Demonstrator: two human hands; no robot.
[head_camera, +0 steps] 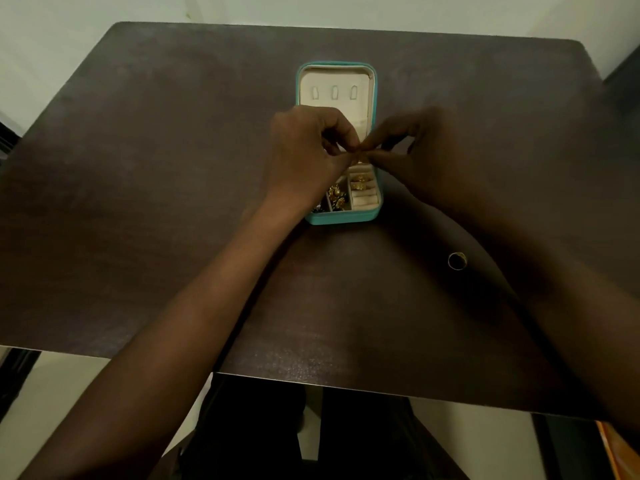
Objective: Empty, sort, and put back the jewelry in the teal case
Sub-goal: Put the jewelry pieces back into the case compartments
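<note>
The teal case [341, 218] lies open at the middle of the dark table, its cream lid [334, 86] folded back with three small tabs. Gold jewelry [337, 197] fills the left compartments, and a gold piece [358, 181] sits in the cream ring rolls on the right. Above the case's middle, my left hand [304, 157] and my right hand [415, 147] meet fingertip to fingertip, both pinching one small gold piece [363, 154]. Its shape is too small to tell. A gold ring [457, 260] lies alone on the table, below my right forearm.
The dark wooden table [138, 202] has bare surface left and right of the case. Its near edge runs across the lower frame, with pale floor and my dark-clothed legs beneath. An orange object [620, 448] shows at the bottom right corner.
</note>
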